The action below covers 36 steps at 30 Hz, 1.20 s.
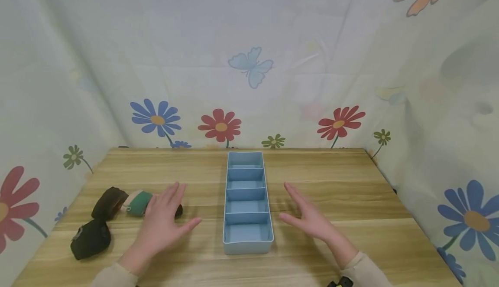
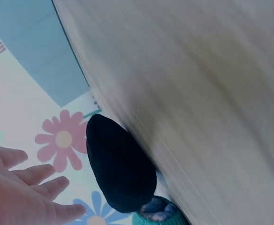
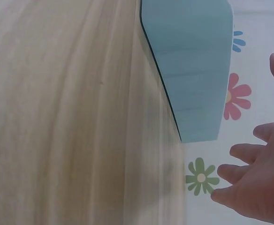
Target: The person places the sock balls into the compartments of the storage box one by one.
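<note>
Two open hands hover low over the wooden table (image 1: 331, 178), fingers spread and holding nothing. The left hand (image 1: 161, 224) floats over a cluster of rolled socks: a green-and-white roll (image 1: 138, 203) just beyond its fingertips, a brown one (image 1: 109, 201) further out to its left, a black one (image 1: 90, 238) beside the wrist, and another dark roll (image 2: 120, 164) peeking out from under the fingers. The right hand (image 1: 312, 220) sits palm down just to the right of the blue divided tray (image 1: 247, 239), which lies between the two hands, its compartments bare. Those sock rolls look soft, light and squashy to me, so a whole-hand grasp around the middle of a roll should hold well without it unrolling. The tray looks like stiff, light plastic, best taken by its long side walls.
</note>
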{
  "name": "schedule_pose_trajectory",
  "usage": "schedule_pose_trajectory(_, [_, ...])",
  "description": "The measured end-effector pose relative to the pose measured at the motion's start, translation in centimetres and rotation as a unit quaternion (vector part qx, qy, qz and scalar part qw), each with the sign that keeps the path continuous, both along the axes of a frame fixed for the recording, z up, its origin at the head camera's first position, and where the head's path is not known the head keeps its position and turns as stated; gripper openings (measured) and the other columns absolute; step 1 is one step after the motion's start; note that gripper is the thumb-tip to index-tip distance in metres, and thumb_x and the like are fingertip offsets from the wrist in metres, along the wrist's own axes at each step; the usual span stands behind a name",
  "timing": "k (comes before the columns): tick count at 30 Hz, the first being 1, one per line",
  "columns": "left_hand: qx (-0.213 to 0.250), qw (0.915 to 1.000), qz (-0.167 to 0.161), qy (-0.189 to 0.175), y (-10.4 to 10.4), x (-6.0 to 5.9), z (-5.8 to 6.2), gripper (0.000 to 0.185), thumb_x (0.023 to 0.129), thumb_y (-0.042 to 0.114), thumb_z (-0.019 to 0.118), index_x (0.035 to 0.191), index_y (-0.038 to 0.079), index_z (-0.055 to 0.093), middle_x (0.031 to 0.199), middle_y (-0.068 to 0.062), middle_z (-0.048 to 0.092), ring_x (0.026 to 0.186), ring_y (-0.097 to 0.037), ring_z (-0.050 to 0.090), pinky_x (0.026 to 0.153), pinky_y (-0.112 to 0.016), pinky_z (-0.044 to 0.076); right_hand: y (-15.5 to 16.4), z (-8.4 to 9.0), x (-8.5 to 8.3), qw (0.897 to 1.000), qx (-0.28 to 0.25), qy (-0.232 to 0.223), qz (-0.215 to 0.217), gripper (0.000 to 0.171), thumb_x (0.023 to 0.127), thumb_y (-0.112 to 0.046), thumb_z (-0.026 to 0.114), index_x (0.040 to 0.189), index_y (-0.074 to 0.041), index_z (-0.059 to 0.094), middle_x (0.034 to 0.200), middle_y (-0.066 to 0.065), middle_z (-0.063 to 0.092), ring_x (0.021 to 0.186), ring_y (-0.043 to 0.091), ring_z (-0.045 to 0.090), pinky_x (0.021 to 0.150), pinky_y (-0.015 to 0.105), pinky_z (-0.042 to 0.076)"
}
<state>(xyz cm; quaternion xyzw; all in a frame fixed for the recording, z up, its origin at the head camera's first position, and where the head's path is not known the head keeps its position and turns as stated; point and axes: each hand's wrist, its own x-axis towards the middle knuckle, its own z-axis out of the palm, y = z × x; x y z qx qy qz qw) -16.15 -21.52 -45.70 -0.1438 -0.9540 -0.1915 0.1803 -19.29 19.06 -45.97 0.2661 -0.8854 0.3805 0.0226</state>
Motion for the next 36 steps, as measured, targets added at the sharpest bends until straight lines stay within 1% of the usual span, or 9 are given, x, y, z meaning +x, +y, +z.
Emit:
schedule_pose_trajectory(5, [0.036,0.9993,-0.009,0.009,-1.0,0.1,0.0,0.097,0.077,0.056,0.079,0.147,0.000,0.042,0.146,-0.026,0.044,0.131,-0.046,0.041,0.105,-0.066,0.029,-0.4,-0.2,-0.1,1.000,-0.013,-0.021,0.007,0.086,0.093,-0.037,0.069,0.158,-0.006,0.022,0.160,0.015,0.023,0.144,0.041,0.025,0.112,0.060,0.024])
schedule_pose_trajectory(9, [0.064,0.9978,-0.014,0.005,-1.9,0.0,-0.1,0.098,0.075,0.052,0.082,0.148,0.001,0.042,0.144,-0.024,0.047,0.127,-0.046,0.045,0.102,-0.065,0.034,-0.8,-0.2,0.0,0.999,-0.026,-0.043,0.013,0.085,0.093,-0.035,0.069,0.157,-0.004,0.023,0.160,0.016,0.024,0.145,0.038,0.025,0.114,0.057,0.023])
schedule_pose_trajectory(11, [0.074,0.9972,-0.013,0.000,-2.3,0.0,-0.2,0.099,0.074,0.051,0.083,0.148,0.001,0.041,0.144,-0.024,0.048,0.126,-0.047,0.046,0.100,-0.064,0.036,-0.9,-0.2,0.1,0.998,-0.033,-0.059,0.014,0.085,0.093,-0.034,0.070,0.157,-0.004,0.023,0.160,0.017,0.024,0.145,0.038,0.024,0.115,0.056,0.022])
schedule_pose_trajectory(14, [0.083,0.9964,-0.005,-0.015,-3.0,0.1,-0.2,0.100,0.074,0.051,0.084,0.149,0.001,0.040,0.144,-0.024,0.048,0.126,-0.047,0.047,0.099,-0.065,0.038,-1.2,-0.4,0.0,0.995,-0.056,-0.080,0.023,0.083,0.093,-0.027,0.070,0.157,-0.005,0.023,0.160,0.017,0.024,0.145,0.038,0.023,0.114,0.056,0.023])
schedule_pose_trajectory(16, [0.091,0.9954,0.001,-0.029,-3.4,0.1,0.0,0.102,0.074,0.051,0.084,0.150,0.001,0.039,0.144,-0.025,0.047,0.127,-0.047,0.046,0.099,-0.065,0.038,-1.4,-0.5,0.0,0.992,-0.077,-0.095,0.033,0.081,0.094,-0.024,0.070,0.157,-0.006,0.022,0.160,0.017,0.023,0.145,0.037,0.024,0.114,0.056,0.025])
schedule_pose_trajectory(20, [0.106,0.9932,0.008,-0.049,-4.1,0.2,0.1,0.103,0.072,0.050,0.086,0.150,0.001,0.038,0.145,-0.026,0.046,0.129,-0.048,0.043,0.099,-0.066,0.037,-1.8,-0.8,-0.1,0.984,-0.121,-0.123,0.050,0.081,0.094,-0.020,0.070,0.157,-0.004,0.022,0.161,0.017,0.023,0.145,0.037,0.026,0.113,0.055,0.026])
schedule_pose_trajectory(24, [0.105,0.9925,0.008,-0.062,-4.9,0.0,0.0,0.103,0.070,0.049,0.087,0.150,0.002,0.040,0.145,-0.024,0.046,0.129,-0.046,0.043,0.098,-0.065,0.038,-2.2,-0.9,-0.1,0.977,-0.150,-0.137,0.062,0.081,0.093,-0.015,0.071,0.157,-0.002,0.022,0.161,0.019,0.021,0.143,0.042,0.027,0.112,0.057,0.027])
schedule_pose_trajectory(29, [0.085,0.9933,-0.004,-0.078,-6.0,-0.5,-0.3,0.099,0.070,0.045,0.088,0.147,0.001,0.043,0.145,-0.025,0.046,0.129,-0.048,0.043,0.097,-0.065,0.040,-2.5,-1.1,0.1,0.973,-0.161,-0.153,0.069,0.083,0.092,-0.014,0.072,0.157,-0.005,0.021,0.161,0.019,0.020,0.141,0.044,0.030,0.110,0.057,0.032])
schedule_pose_trajectory(36, [0.075,0.9927,-0.020,-0.092,-6.7,-0.8,-0.7,0.095,0.070,0.037,0.090,0.145,-0.001,0.046,0.141,-0.026,0.050,0.125,-0.048,0.048,0.096,-0.063,0.042,-3.0,-1.5,0.0,0.968,-0.173,-0.164,0.081,0.085,0.091,-0.014,0.073,0.157,-0.003,0.020,0.161,0.021,0.019,0.140,0.047,0.030,0.108,0.054,0.035])
